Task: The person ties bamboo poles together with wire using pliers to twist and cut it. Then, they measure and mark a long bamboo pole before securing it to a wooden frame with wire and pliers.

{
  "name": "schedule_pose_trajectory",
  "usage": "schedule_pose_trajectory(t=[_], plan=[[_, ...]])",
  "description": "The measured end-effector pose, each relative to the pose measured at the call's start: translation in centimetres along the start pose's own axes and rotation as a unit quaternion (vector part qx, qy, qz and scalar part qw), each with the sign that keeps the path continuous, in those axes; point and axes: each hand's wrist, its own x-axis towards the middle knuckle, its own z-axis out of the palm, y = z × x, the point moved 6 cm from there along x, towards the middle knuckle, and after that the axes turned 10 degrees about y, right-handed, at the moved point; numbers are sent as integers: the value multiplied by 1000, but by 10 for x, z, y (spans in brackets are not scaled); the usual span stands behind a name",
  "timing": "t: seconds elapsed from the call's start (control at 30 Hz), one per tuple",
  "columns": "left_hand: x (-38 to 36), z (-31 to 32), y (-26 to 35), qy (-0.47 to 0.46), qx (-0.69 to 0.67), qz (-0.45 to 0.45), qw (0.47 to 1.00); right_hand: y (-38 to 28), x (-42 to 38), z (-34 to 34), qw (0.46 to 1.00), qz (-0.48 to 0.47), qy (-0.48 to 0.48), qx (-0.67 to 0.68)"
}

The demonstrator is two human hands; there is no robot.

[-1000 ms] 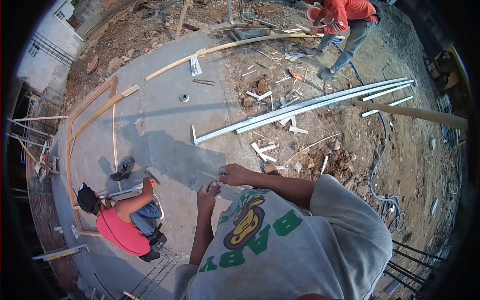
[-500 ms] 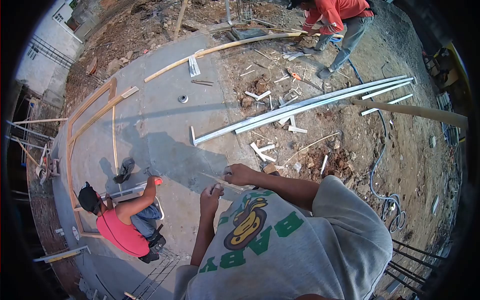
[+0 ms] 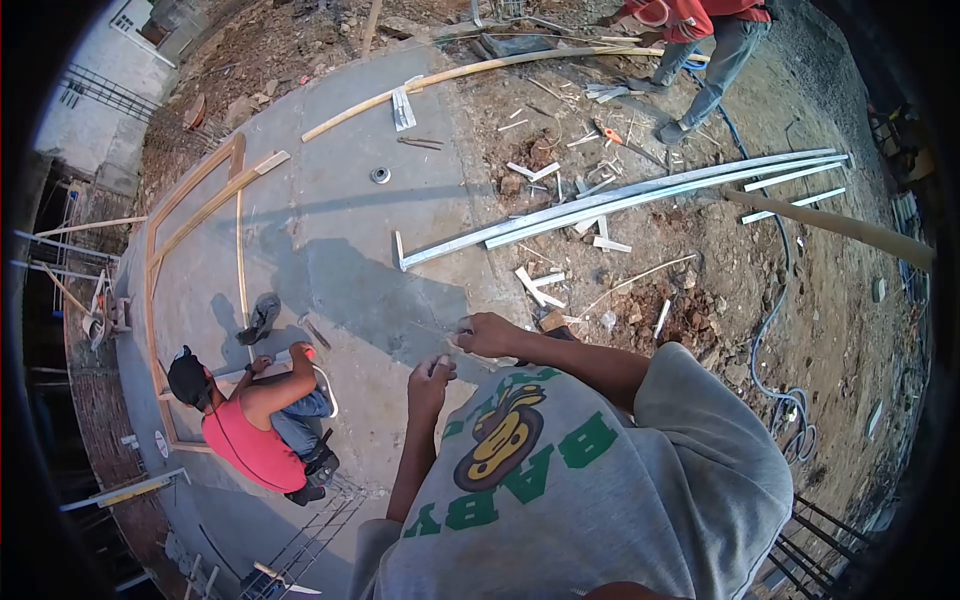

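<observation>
The left co-worker has drawn both hands closer; the person's left hand and right hand curl near each other, grip unclear.

Left hand and right hand near each other, above concrete slab
Both curled — anything held too small to tell. Co-worker crouched at left; long pale bars lie ahead, right.

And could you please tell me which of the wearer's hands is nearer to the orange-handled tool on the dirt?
Right. The right hand is well short of the orange-handled tool, which lies ahead and rightward; the left hand is farther back and farther left.
</observation>
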Motion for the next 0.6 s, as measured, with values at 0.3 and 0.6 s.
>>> schedule_pose_trajectory(t=[0.3, 0.6], plan=[[25, -1, 17, 43, -21, -6, 999, -3, 34, -33, 990, 67, 51, 112], [50, -2, 26, 41, -11, -32, 999, 22, 87, -68, 979, 114, 78, 150]])
